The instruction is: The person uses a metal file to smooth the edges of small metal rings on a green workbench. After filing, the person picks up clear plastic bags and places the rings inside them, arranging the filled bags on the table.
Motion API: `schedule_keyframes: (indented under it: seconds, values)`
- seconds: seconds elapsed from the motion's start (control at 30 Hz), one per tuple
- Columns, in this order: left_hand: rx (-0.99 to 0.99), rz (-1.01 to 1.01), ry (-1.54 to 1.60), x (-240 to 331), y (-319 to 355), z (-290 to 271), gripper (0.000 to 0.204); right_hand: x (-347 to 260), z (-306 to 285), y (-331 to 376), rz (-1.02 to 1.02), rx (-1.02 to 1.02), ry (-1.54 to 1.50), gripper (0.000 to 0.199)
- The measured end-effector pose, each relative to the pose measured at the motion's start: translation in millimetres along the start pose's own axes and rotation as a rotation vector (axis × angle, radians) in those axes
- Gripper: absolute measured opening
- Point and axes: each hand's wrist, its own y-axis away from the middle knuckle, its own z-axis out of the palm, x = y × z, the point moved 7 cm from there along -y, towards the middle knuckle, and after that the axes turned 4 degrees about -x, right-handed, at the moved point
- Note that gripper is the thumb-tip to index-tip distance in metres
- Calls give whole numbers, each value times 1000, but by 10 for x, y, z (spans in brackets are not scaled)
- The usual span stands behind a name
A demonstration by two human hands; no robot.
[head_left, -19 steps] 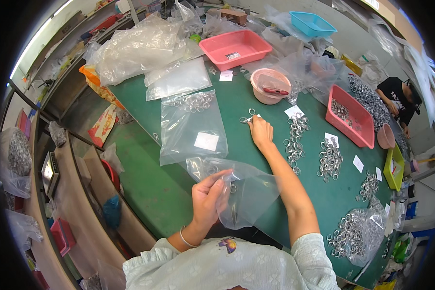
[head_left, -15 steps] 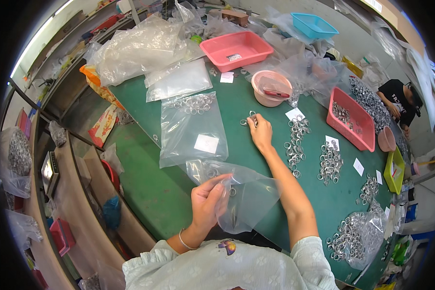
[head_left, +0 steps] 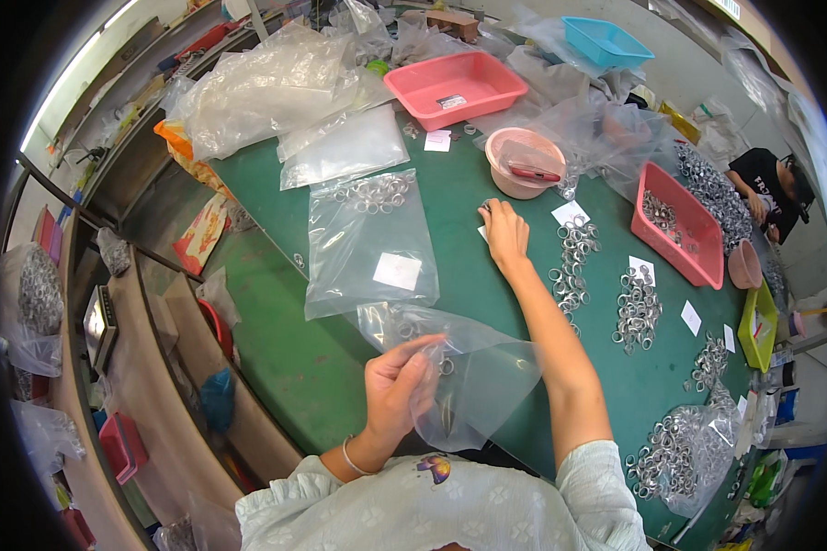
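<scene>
Left hand [head_left: 397, 390]: grip closed on the near edge of a clear plastic bag [head_left: 469, 372], thumb and fingers pinching the film; a few metal rings show through it just beside the fingertips. The bag lies partly on the green counter [head_left: 276, 340], its lower end hanging over the near edge.

Right hand [head_left: 505, 234]: stretched well beyond the left grip, palm down on the counter, fingers loosely curled. Small rings lie at the fingertips; whether any are actually pinched cannot be told.

Just beyond the left grip lies a flat zip bag [head_left: 368, 243] holding a row of rings at its far end and a white label. To the right of the right hand stand loose piles of rings [head_left: 574, 266] with white slips. Beyond that hand, a round pink bowl [head_left: 524, 161] holds a dark object, not identifiable. Farther off, a pink tray [head_left: 450, 87] holds a slip; a second pink tray [head_left: 680, 225] at right holds rings.

A bagged heap of rings [head_left: 685, 450] at the near right is cut off at the rim. A second person [head_left: 767, 184] at far right is largely hidden.
</scene>
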Motion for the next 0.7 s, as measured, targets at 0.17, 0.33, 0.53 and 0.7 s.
schedule_keyframes:
  seconds: [0.17,0.33,0.53,0.7]
  values:
    - [-20,-2,1,1,-16,5,29,152,258,-92,1,-154,133,21]
    - [10,-11,-22,-10,-14,3,28,88,-78,5,33,-38,-206,24]
    - [15,5,4,-24,-9,-12,29,-504,-1366,723,192,-500,-1119,21]
    - [58,26,-20,4,19,24,29,-1418,-2016,1420,-559,-593,-610,19]
